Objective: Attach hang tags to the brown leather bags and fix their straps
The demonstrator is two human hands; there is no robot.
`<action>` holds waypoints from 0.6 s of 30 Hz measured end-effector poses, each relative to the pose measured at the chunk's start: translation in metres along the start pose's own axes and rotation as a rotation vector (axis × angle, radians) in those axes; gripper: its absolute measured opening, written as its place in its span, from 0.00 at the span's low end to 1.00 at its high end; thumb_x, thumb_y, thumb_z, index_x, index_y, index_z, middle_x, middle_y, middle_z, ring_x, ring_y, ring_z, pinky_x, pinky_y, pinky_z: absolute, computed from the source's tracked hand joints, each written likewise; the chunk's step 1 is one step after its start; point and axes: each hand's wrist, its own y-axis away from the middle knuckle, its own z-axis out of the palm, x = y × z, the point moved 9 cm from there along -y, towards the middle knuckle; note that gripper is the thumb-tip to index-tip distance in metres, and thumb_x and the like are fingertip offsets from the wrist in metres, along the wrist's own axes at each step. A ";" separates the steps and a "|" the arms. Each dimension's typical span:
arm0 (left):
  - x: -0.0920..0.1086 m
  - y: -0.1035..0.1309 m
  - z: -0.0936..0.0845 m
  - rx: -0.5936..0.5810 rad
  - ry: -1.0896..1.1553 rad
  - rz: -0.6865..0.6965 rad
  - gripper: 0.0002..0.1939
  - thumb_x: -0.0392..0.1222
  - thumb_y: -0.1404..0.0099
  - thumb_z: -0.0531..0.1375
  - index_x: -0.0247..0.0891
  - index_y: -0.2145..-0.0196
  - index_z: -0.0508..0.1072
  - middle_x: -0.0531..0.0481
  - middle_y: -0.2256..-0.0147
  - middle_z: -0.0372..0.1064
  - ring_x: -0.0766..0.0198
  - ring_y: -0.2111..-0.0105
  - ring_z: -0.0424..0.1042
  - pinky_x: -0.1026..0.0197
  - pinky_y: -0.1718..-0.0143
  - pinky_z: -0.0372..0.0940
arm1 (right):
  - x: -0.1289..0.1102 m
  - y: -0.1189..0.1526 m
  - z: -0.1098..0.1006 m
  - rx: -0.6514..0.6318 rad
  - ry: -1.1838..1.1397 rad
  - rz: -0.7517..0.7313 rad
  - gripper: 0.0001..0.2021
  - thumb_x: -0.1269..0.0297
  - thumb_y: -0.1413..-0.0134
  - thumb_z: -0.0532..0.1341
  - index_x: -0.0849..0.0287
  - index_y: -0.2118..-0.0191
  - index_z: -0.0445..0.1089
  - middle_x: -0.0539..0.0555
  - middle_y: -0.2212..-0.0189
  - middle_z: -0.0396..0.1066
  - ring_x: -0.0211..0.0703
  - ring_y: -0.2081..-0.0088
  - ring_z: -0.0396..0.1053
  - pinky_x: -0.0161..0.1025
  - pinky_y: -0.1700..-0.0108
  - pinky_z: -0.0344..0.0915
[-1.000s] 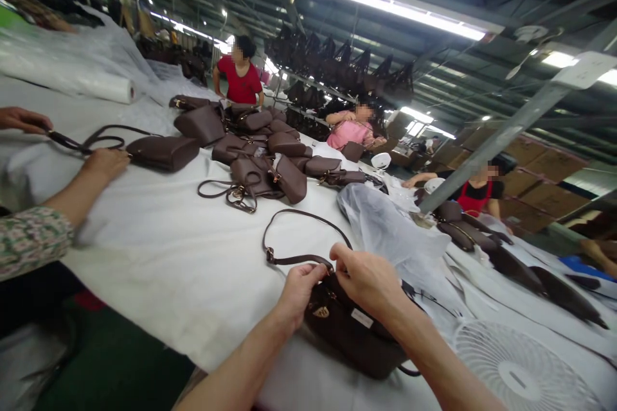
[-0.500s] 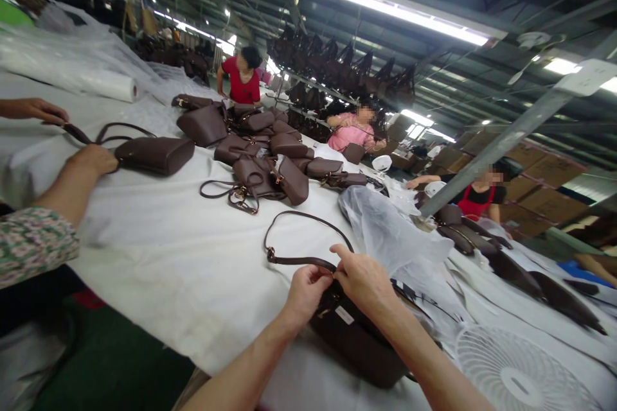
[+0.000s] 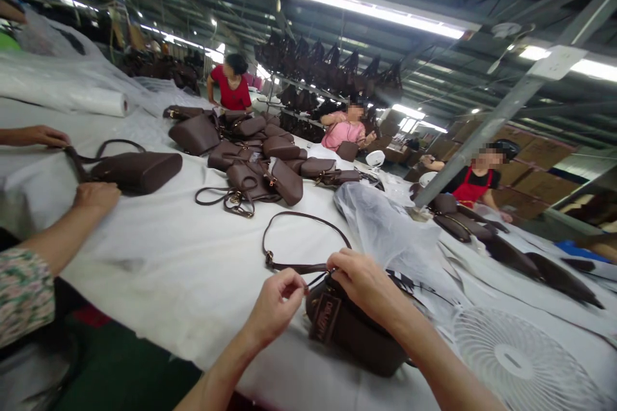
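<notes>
A dark brown handbag [image 3: 371, 343] lies on the white-covered table in front of me. Its long strap [image 3: 308, 213] loops out on the far side, with a metal buckle at the left bend. A dark hang tag [image 3: 325, 319] with lettering rests against the bag's front. My left hand [image 3: 277, 305], left of the bag, pinches a thin dark cord [image 3: 315, 280] that runs towards the strap. With fingers closed, my right hand [image 3: 364, 282] grips the strap where it meets the bag's top. Its fingertips are partly hidden behind the hand.
Several brown handbags [image 3: 284, 183] are heaped beyond. Clear plastic [image 3: 385, 225] lies right of the strap, and a white fan [image 3: 513, 356] stands near right. At left, a co-worker's hands [image 3: 96, 196] handle another bag [image 3: 139, 170]. A metal post [image 3: 501, 115] rises at right.
My left hand has drawn away to the left with the cord. The hang tag now shows its dark lettered face, where a small white label showed before. My right hand stays at the strap.
</notes>
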 end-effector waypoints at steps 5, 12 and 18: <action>0.021 0.003 0.005 0.001 -0.116 0.102 0.07 0.33 0.41 0.53 0.37 0.72 0.70 0.49 0.72 0.69 0.64 0.71 0.68 0.65 0.68 0.62 | -0.013 -0.001 0.015 -0.072 0.265 -0.016 0.12 0.71 0.38 0.53 0.54 0.61 0.74 0.53 0.62 0.72 0.38 0.67 0.71 0.33 0.70 0.55; 0.025 -0.003 0.006 -0.011 -0.085 0.132 0.06 0.34 0.41 0.55 0.37 0.74 0.69 0.49 0.71 0.67 0.64 0.70 0.67 0.64 0.68 0.62 | -0.016 -0.008 0.019 -0.066 0.334 -0.124 0.11 0.67 0.36 0.54 0.53 0.64 0.74 0.51 0.64 0.73 0.37 0.67 0.71 0.33 0.74 0.50; -0.004 -0.018 0.013 0.027 0.318 -0.030 0.06 0.41 0.41 0.61 0.36 0.70 0.69 0.49 0.69 0.68 0.61 0.66 0.70 0.60 0.62 0.66 | -0.007 -0.012 0.020 -0.017 0.323 -0.096 0.10 0.66 0.36 0.54 0.54 0.65 0.73 0.50 0.67 0.73 0.37 0.68 0.71 0.35 0.75 0.47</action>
